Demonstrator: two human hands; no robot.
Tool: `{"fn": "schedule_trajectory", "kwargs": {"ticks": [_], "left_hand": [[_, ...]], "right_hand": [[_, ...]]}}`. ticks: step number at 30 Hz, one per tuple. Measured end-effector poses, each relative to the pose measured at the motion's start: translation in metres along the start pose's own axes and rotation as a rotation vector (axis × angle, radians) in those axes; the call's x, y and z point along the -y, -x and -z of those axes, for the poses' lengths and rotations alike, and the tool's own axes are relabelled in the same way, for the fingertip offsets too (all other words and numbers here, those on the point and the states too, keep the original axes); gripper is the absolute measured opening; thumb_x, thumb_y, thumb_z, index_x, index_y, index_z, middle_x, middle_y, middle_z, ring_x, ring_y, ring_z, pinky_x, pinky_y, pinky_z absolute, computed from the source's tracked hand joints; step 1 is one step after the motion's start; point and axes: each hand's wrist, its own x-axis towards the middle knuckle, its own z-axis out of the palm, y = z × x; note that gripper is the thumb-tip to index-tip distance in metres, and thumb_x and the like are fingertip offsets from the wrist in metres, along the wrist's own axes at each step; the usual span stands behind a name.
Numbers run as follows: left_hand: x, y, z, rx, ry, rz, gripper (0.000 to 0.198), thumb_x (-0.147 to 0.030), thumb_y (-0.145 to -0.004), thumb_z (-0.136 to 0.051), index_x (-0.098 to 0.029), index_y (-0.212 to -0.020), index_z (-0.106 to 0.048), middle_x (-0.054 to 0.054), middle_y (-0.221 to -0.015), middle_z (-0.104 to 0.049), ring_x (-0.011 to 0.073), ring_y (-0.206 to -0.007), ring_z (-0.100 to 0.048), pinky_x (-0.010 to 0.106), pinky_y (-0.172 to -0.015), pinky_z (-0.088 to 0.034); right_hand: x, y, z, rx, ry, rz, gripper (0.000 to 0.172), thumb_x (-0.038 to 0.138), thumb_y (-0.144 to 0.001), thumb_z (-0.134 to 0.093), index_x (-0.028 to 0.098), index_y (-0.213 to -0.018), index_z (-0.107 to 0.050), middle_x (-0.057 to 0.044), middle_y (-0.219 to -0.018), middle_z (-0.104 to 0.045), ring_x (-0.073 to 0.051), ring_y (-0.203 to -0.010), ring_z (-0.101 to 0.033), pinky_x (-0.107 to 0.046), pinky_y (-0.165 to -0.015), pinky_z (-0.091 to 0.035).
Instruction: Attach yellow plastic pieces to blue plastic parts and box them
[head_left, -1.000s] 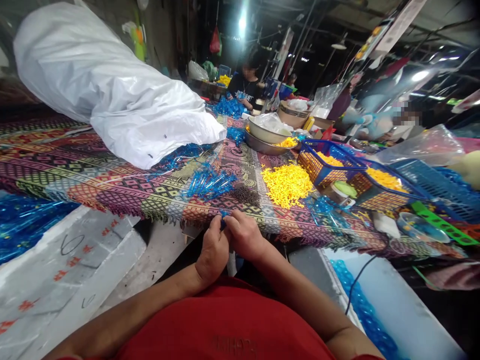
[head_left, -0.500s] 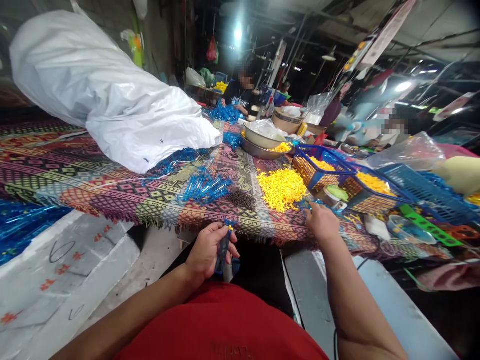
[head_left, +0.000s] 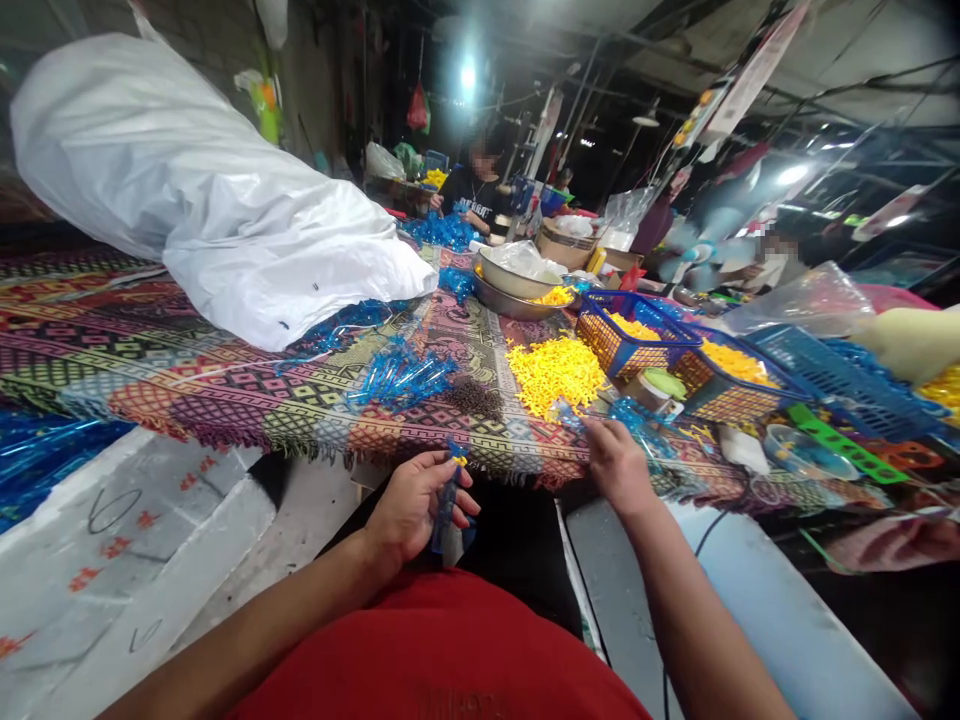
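My left hand [head_left: 412,503] is closed round a long blue translucent plastic piece [head_left: 448,505]. A small yellow part [head_left: 459,460] shows at its top, by the thumb and fingertips. My right hand [head_left: 621,468] is over the table edge, its fingers pinched on a pale blue see-through plastic piece [head_left: 568,412]. That piece lies in front of a pile of small yellow plastic parts [head_left: 551,368]. Several more blue translucent pieces [head_left: 641,418] lie just beyond the right hand. Farther left are a heap of blue clear pieces [head_left: 405,376] and small dark beads [head_left: 474,398].
A big white sack [head_left: 247,200] covers the table's left side. Blue baskets [head_left: 607,345] of yellow parts, a metal bowl [head_left: 517,303], a cup with a green top [head_left: 654,392] and a green perforated strip [head_left: 847,447] stand right. A person [head_left: 476,190] sits across the table.
My right hand has moved left and slightly toward me, away from the cup, with the blue piece now by the yellow pile. My left hand keeps its hold.
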Motion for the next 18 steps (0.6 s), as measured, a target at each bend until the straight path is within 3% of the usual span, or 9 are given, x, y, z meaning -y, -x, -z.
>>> {"fn": "schedule_trajectory", "kwargs": {"ticks": [4,7,18], "left_hand": [[-0.002,0.002,-0.003,-0.004,0.007,0.014,0.015,-0.025,-0.076,-0.057,-0.012,-0.081,-0.051,0.003,-0.076,-0.057,0.0158,-0.054,-0.063,0.025,-0.043,-0.049],[-0.005,0.004,-0.003,-0.016,0.004,0.011,0.012,-0.022,-0.077,-0.056,-0.012,-0.082,-0.051,0.003,-0.076,-0.057,0.0157,-0.055,-0.063,0.025,-0.044,-0.05],[-0.009,0.012,-0.007,0.035,0.036,-0.004,0.018,-0.022,-0.075,-0.06,-0.013,-0.09,-0.052,0.003,-0.078,-0.059,0.0175,-0.058,-0.065,0.031,-0.052,-0.053]], "right_hand": [[0.028,0.008,-0.005,0.094,-0.117,0.304,0.037,0.012,-0.084,-0.041,0.014,-0.119,-0.054,-0.013,-0.096,-0.058,-0.021,-0.087,-0.057,-0.036,-0.075,-0.051],[0.037,0.009,-0.007,0.08,-0.197,0.392,0.029,0.018,-0.087,-0.044,0.016,-0.113,-0.057,-0.013,-0.101,-0.059,-0.022,-0.093,-0.056,-0.039,-0.081,-0.05],[0.059,-0.013,0.003,0.132,-0.311,0.231,0.02,0.023,-0.084,-0.051,0.017,-0.097,-0.066,-0.011,-0.095,-0.068,-0.024,-0.091,-0.06,-0.042,-0.083,-0.046]]}}
